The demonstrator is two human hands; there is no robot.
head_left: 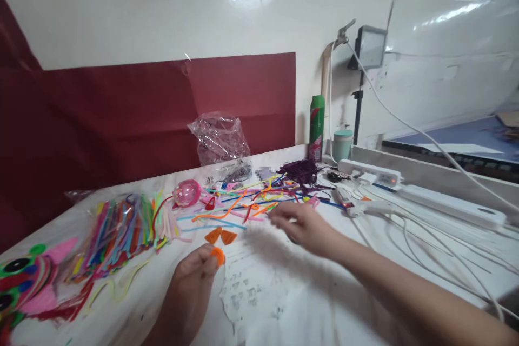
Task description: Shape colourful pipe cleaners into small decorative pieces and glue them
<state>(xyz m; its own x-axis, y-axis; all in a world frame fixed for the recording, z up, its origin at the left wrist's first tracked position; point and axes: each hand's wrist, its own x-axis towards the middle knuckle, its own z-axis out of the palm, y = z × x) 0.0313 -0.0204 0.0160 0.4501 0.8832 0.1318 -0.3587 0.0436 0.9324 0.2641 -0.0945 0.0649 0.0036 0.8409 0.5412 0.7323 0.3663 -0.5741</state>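
Note:
My left hand (190,286) is low in the middle, fingertips pinched on a small orange pipe-cleaner piece (218,255). Two more orange cone-shaped pieces (221,235) lie just beyond it on the white table (284,303). My right hand (302,225) reaches in from the right, blurred by motion, over the edge of a scatter of loose coloured pipe cleaners (243,200). Its fingers point left and look partly curled. I cannot see whether it holds anything.
A bundle of coloured pipe cleaners (117,230) lies left, with a pink and green craft figure (24,281) at the far left. A pink ball (187,192), plastic bag (221,138), purple tuft (302,170), glue gun (351,203), power strip (371,172), cables, spray can (316,127) and cup (343,145) stand behind.

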